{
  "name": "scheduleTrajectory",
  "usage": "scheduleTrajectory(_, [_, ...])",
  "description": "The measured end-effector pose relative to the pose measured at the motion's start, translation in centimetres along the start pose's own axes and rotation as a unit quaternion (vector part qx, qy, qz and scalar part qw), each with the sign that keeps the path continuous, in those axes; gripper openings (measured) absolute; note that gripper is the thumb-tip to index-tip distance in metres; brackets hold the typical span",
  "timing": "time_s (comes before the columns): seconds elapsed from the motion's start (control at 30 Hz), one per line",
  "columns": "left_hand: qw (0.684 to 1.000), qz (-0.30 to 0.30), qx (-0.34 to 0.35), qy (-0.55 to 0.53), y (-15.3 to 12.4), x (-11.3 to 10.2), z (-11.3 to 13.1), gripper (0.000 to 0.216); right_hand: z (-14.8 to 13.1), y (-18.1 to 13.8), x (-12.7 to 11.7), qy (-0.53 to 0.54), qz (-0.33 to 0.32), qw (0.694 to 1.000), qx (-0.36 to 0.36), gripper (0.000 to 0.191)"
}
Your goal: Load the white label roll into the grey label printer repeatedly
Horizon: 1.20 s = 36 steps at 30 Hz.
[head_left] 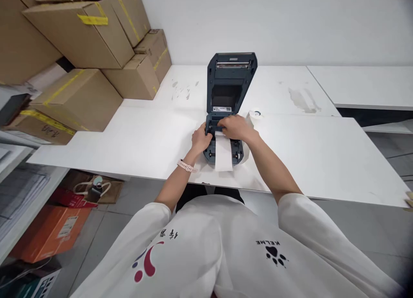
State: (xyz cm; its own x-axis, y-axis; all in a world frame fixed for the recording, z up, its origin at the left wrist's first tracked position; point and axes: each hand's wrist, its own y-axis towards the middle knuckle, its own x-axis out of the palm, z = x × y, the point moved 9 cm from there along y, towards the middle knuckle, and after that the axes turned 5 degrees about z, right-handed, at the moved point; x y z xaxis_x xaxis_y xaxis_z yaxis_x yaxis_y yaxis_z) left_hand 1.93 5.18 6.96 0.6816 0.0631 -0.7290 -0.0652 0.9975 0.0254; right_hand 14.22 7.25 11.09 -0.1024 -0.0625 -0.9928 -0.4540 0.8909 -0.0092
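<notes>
A dark label printer (211, 91) stands on the white table with its lid swung up. My left hand (200, 139) is closed on the left side of its base, thumb over the rim. My right hand (237, 127) reaches into the base from the right, fingers curled at a dark bar (215, 128) near the hinge; what they pinch is hidden. A white paper strip (223, 154) runs from under this hand and hangs over the printer's front. Just behind my right wrist, a white roll (255, 115) with a dark-rimmed core rests on the table.
Stacked cardboard boxes (90, 96) with yellow tape stand at the left, against the wall. The white table (155, 139) has its front edge close to my body. Lower left are an orange box (54, 233) and a shelf (38, 203). A second table (371, 85) adjoins at the right.
</notes>
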Motion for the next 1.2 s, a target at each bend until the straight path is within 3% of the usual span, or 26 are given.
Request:
scheduleTrajectory(0.07, [1.0,0.006,-0.004,0.025,0.0,-0.2,0.1,0.06,-1.0,0.9,2.0,-0.014,-0.083,0.996,-0.02,0.04])
scheduleTrajectory(0.2, [0.999,0.006,-0.002,0.032,-0.1,-0.2,0.0,0.06,-1.4,1.6,2.6,0.014,-0.125,0.99,-0.064,0.041])
scheduleTrajectory(0.3, [1.0,0.008,0.003,0.005,-0.1,-0.1,-0.3,0.061,-0.3,-1.7,-0.6,0.202,-0.068,0.967,-0.141,0.045])
scheduleTrajectory(0.4, [1.0,0.013,0.002,-0.014,0.1,0.0,-0.7,0.063,4.2,-8.2,-5.0,0.448,0.037,0.873,-0.189,0.041])
scheduleTrajectory(0.47, [1.0,0.018,0.0,-0.011,0.1,0.1,-0.8,0.065,8.8,-11.9,-4.9,0.478,0.071,0.867,-0.122,0.034])
scheduleTrajectory(0.53, [1.0,0.02,-0.007,-0.003,0.2,0.2,-0.9,0.066,13.4,-14.1,-2.4,0.458,0.076,0.886,-0.002,0.033])
scheduleTrajectory(0.6, [1.0,0.021,-0.015,-0.006,0.2,0.3,-0.9,0.067,17.1,-15.0,1.0,0.444,0.085,0.885,0.114,0.041])
scheduleTrajectory(0.67, [0.999,0.025,-0.021,-0.018,0.1,0.2,-1.0,0.067,19.4,-14.7,4.3,0.467,0.108,0.858,0.187,0.051])
scheduleTrajectory(0.77, [0.999,0.029,-0.009,-0.045,0.0,0.1,-1.0,0.066,20.8,-13.5,7.3,0.511,0.122,0.826,0.206,0.058])
scheduleTrajectory(0.83, [0.998,0.031,-0.005,-0.049,0.0,0.1,-1.0,0.066,21.5,-12.7,7.2,0.526,0.134,0.819,0.185,0.063])
scheduleTrajectory(0.93, [0.999,0.037,-0.016,-0.03,0.1,0.1,-1.0,0.066,23.1,-10.9,5.0,0.537,0.179,0.809,0.158,0.077])
scheduleTrajectory(1.03, [0.999,0.034,-0.026,-0.011,0.2,0.1,-1.0,0.066,24.0,-7.0,4.4,0.519,0.16,0.821,0.174,0.089])
scheduleTrajectory(1.2, [0.999,0.032,-0.04,-0.018,0.1,0.1,-1.1,0.066,21.6,-1.2,5.3,0.541,0.11,0.814,0.181,0.074])
